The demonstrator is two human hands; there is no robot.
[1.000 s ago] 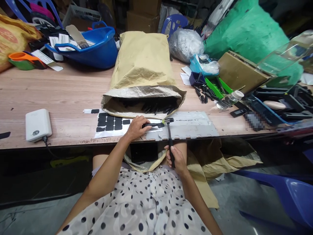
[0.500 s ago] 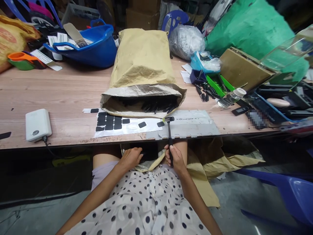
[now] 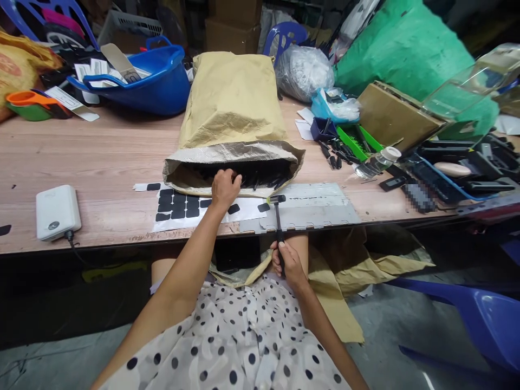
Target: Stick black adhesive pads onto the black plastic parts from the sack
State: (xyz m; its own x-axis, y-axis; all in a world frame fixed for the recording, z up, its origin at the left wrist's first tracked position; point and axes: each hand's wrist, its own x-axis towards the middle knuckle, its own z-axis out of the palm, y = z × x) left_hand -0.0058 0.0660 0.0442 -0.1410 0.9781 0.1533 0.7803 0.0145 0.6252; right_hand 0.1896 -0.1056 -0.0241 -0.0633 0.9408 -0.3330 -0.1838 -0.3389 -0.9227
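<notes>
My right hand [image 3: 287, 258] grips the black handle of a small hammer [image 3: 278, 216], its head resting over the grey plate [image 3: 317, 203] at the table's front edge. My left hand [image 3: 226, 188] reaches into the mouth of a big tan paper sack [image 3: 235, 103] lying on the table. Dark slender pieces [image 3: 266, 176] fill the sack's opening. The left fingertips are partly hidden among them, so I cannot see whether they hold one. Beneath my left wrist lies a white sheet [image 3: 190, 222] with black rounded stickers [image 3: 179, 206]. On my lap sits another open sack [image 3: 260, 265].
At the left stands a white power bank [image 3: 58, 212] with a cable. Behind it is a blue basin [image 3: 158, 81] of boxes. To the right are a green tray [image 3: 353, 138], a clear bottle [image 3: 379, 162] and a crowded blue-rimmed tray [image 3: 467, 197]. A purple chair [image 3: 483, 319] stands at lower right.
My left hand has moved from my lap up and forward into the mouth of the sack on the table. My right hand still holds the hammer in nearly the same place.
</notes>
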